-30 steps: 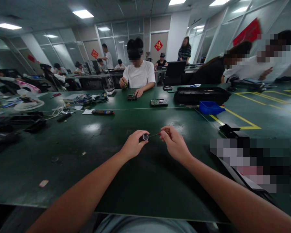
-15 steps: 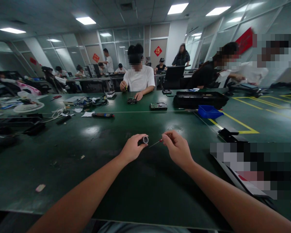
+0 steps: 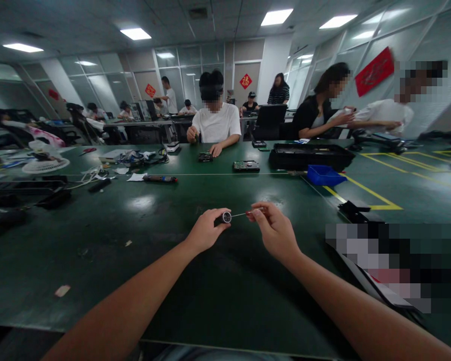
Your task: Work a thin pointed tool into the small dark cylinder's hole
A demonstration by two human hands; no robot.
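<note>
My left hand [image 3: 206, 231] is closed around a short black cylinder [image 3: 226, 217] with a silver ring at its open end, which faces me. Between the fingers of my right hand [image 3: 272, 225] is a thin screwdriver [image 3: 240, 214] with a red handle, mostly hidden by the fingers. Its metal shaft points left, and the tip reaches the cylinder's rim; whether it enters the opening I cannot tell. Both hands are held above the green table [image 3: 225, 301].
Across the table a person [image 3: 216, 123] in a white shirt handles a small circuit board [image 3: 205, 157]. A hard drive [image 3: 246, 166], a black tray [image 3: 311, 156] and a blue bin [image 3: 325, 175] lie ahead. A pen-like tool [image 3: 160, 178] rests left of centre; black parts [image 3: 361, 211] lie right.
The screwdriver's shaft has swung up from a downward slant to nearly level, and its tip has come to the cylinder's rim. My left hand has barely moved.
</note>
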